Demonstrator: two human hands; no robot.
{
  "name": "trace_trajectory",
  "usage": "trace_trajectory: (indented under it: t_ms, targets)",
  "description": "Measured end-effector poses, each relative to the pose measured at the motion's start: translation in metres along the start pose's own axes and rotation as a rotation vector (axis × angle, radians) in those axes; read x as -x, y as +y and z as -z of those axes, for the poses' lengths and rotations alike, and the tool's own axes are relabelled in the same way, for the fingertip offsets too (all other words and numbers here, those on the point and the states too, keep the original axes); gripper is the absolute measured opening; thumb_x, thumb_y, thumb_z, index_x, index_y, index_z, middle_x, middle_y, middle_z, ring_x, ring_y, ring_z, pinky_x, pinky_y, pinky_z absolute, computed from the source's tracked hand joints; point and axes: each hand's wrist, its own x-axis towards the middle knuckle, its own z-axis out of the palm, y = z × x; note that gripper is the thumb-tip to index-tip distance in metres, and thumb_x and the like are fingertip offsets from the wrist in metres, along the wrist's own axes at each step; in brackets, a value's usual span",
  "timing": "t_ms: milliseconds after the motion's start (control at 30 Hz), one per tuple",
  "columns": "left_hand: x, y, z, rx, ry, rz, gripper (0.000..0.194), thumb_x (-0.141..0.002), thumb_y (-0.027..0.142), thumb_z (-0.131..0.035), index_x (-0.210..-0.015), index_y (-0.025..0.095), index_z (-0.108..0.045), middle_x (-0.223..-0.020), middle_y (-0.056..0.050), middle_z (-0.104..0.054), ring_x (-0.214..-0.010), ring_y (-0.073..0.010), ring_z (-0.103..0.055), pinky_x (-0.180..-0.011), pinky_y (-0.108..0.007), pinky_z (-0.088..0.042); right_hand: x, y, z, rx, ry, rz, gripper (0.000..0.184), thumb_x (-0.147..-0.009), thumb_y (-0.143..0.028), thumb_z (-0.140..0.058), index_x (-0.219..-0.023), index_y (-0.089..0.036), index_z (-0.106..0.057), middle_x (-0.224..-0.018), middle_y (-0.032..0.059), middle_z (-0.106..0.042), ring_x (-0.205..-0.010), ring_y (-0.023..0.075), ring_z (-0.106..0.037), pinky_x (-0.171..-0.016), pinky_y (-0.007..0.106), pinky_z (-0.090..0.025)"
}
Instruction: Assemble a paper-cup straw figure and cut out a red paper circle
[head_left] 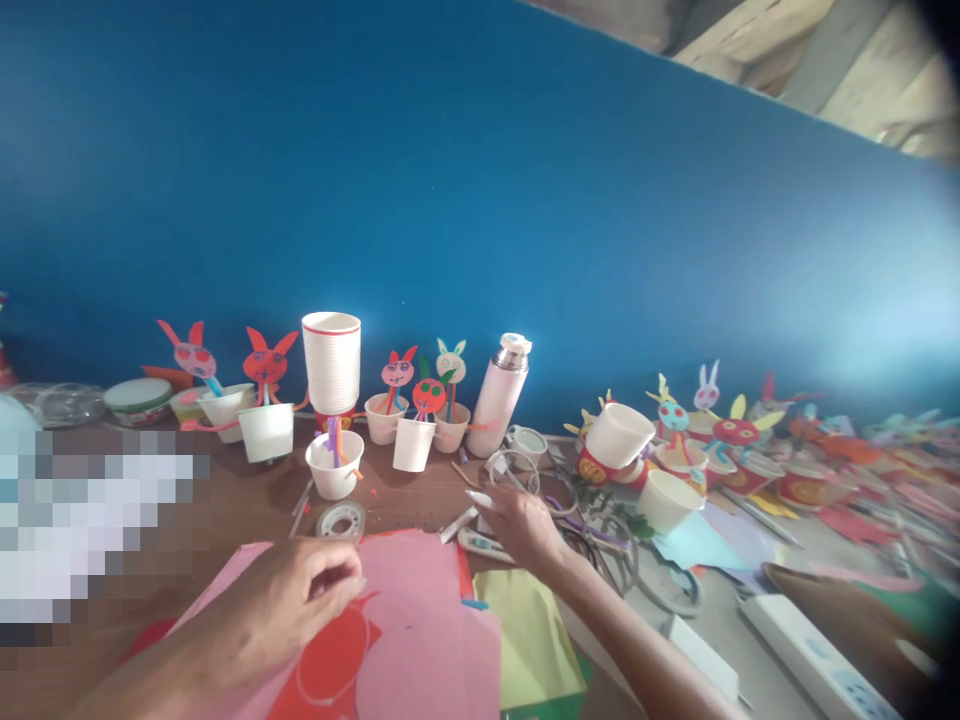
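Observation:
My left hand (pixel 289 600) rests with curled fingers on a pink sheet of paper (pixel 420 620) that lies over red paper with a drawn circle (pixel 330 665); whether it pinches anything is unclear. My right hand (pixel 521 525) reaches forward over the table and touches small white objects (pixel 480 500), fingers bent around one of them. A roll of clear tape (pixel 341 520) lies just beyond the pink sheet. A yellow sheet (pixel 529 630) sits under my right forearm.
Along the blue wall stand paper cups with bunny figures on straws (pixel 266 400), a tall stack of white cups (pixel 331 362) and a pink thermos (pixel 499 395). More bunny cups (pixel 675 440), tipped cups, scissors and paper scraps crowd the right. A white power strip (pixel 810 655) lies front right.

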Motion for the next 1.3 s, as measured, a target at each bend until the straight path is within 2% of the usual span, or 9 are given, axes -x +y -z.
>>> trace_trajectory:
  t_ms: [100,233,367,467,667,800,933,1100,1300]
  targets:
    - [0.002,0.005,-0.002,-0.099,-0.134,-0.031,0.026,-0.082,0.030,-0.041,-0.060,0.021,-0.054,-0.059,0.003,-0.051,-0.057,-0.0136,-0.044,-0.054,-0.023,-0.028,-0.028,0.002,0.002,0.083,-0.012,0.025,0.024,-0.090,-0.017,-0.042,-0.100,-0.023,-0.064,-0.100,0.0042,-0.064,-0.092,0.0168,-0.059,-0.072,0.021,-0.039]
    - [0.001,0.005,0.003,-0.076,-0.186,-0.016,0.027,-0.083,0.027,-0.040,-0.059,0.021,-0.049,-0.060,0.003,-0.048,-0.057,-0.0130,-0.042,-0.055,-0.022,-0.029,-0.056,-0.004,-0.006,0.190,-0.036,0.020,0.026,-0.091,-0.012,-0.043,-0.104,-0.023,-0.063,-0.099,0.0062,-0.063,-0.098,0.0190,-0.056,-0.077,0.026,-0.042]
    - [0.000,0.006,0.006,-0.031,-0.194,-0.017,0.026,-0.083,0.028,-0.039,-0.060,0.021,-0.048,-0.060,0.003,-0.045,-0.057,-0.0128,-0.040,-0.055,-0.022,-0.029,-0.073,-0.012,-0.019,0.266,-0.046,-0.010,0.019,-0.093,-0.023,-0.049,-0.109,-0.016,-0.057,-0.104,0.0058,-0.060,-0.095,0.0195,-0.057,-0.081,0.037,-0.047]
    - [0.000,0.007,0.005,-0.014,-0.211,-0.006,0.025,-0.083,0.027,-0.039,-0.060,0.020,-0.046,-0.059,0.004,-0.044,-0.057,-0.0127,-0.040,-0.055,-0.022,-0.028,-0.081,-0.012,-0.027,0.301,-0.051,-0.052,0.022,-0.093,-0.028,-0.052,-0.110,-0.015,-0.055,-0.106,0.0062,-0.058,-0.092,0.0190,-0.059,-0.079,0.038,-0.050]
    - [-0.001,0.005,0.002,0.043,-0.268,0.007,0.024,-0.083,0.028,-0.039,-0.060,0.020,-0.041,-0.059,0.005,-0.038,-0.057,-0.0120,-0.034,-0.053,-0.022,-0.025,-0.084,-0.008,-0.032,0.322,-0.032,-0.098,0.023,-0.093,-0.027,-0.052,-0.111,-0.015,-0.055,-0.105,0.0061,-0.059,-0.089,0.0182,-0.060,-0.077,0.037,-0.051]
    - [-0.001,0.004,-0.001,0.027,-0.271,0.051,0.024,-0.082,0.030,-0.038,-0.059,0.020,-0.042,-0.057,0.005,-0.038,-0.055,-0.0120,-0.034,-0.052,-0.023,-0.025,-0.082,-0.008,-0.030,0.323,-0.025,-0.125,0.021,-0.092,-0.027,-0.052,-0.108,-0.014,-0.056,-0.103,0.0059,-0.059,-0.089,0.0182,-0.060,-0.077,0.037,-0.051]
    - [-0.001,0.003,-0.004,0.035,-0.269,0.005,0.025,-0.082,0.029,-0.036,-0.061,0.020,-0.046,-0.058,0.004,-0.039,-0.056,-0.0124,-0.035,-0.053,-0.023,-0.027,-0.085,-0.012,-0.029,0.314,-0.029,-0.125,0.023,-0.093,-0.027,-0.052,-0.112,-0.015,-0.054,-0.105,0.0062,-0.058,-0.089,0.0183,-0.060,-0.077,0.037,-0.051]
    - [-0.001,0.000,-0.009,0.005,-0.241,0.040,0.023,-0.079,0.030,-0.039,-0.059,0.020,-0.044,-0.055,0.005,-0.038,-0.053,-0.0119,-0.035,-0.051,-0.022,-0.026,-0.089,-0.017,-0.033,0.293,-0.040,-0.158,0.023,-0.092,-0.028,-0.052,-0.111,-0.014,-0.055,-0.107,0.0067,-0.058,-0.091,0.0188,-0.059,-0.078,0.038,-0.051]
    - [0.001,0.007,0.000,0.048,-0.245,0.009,0.026,-0.081,0.030,-0.037,-0.058,0.020,-0.040,-0.057,0.004,-0.037,-0.055,-0.0121,-0.033,-0.051,-0.023,-0.024,-0.084,-0.020,-0.023,0.188,-0.012,-0.206,0.021,-0.093,-0.026,-0.050,-0.108,-0.013,-0.056,-0.101,0.0066,-0.060,-0.089,0.0192,-0.060,-0.079,0.038,-0.049]
